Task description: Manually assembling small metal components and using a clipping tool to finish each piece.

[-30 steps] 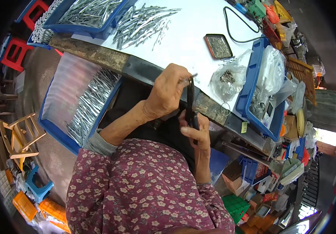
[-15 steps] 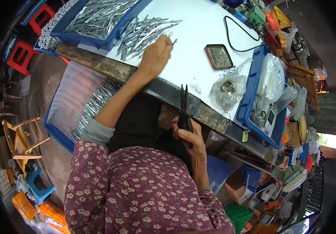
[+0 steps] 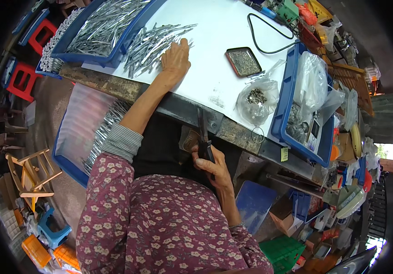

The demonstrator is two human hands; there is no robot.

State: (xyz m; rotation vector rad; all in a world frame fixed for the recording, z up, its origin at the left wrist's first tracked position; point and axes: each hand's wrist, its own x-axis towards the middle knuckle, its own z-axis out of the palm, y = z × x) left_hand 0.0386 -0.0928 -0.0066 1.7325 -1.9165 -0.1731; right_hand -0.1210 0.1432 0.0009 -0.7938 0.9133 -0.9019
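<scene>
My left hand [image 3: 176, 59] rests at the right edge of a loose pile of thin silvery metal strips [image 3: 147, 48] on the white tabletop [image 3: 205, 59]. Its fingers are bent and a little apart, touching the pile; no strip shows clearly held in them. Black-handled long-nose pliers [image 3: 203, 130] are in my right hand [image 3: 214, 166], held in front of my body by the table's front edge. Their jaws point up and look close together. Part of the handles is hidden by my fingers.
A blue bin of strips [image 3: 114, 61] stands at the far left. To the right are a small dark tray of bits [image 3: 243, 62], a plastic bag of small metal parts [image 3: 258, 102], a black cable [image 3: 262, 48] and a blue crate [image 3: 276, 125]. Another strip-filled bin [image 3: 71, 166] sits below the table.
My left hand has gone left and down onto the pile's edge; a small piece showed at its fingertips before. The pliers have dropped slightly and their jaws look closer together. The view has shifted.
</scene>
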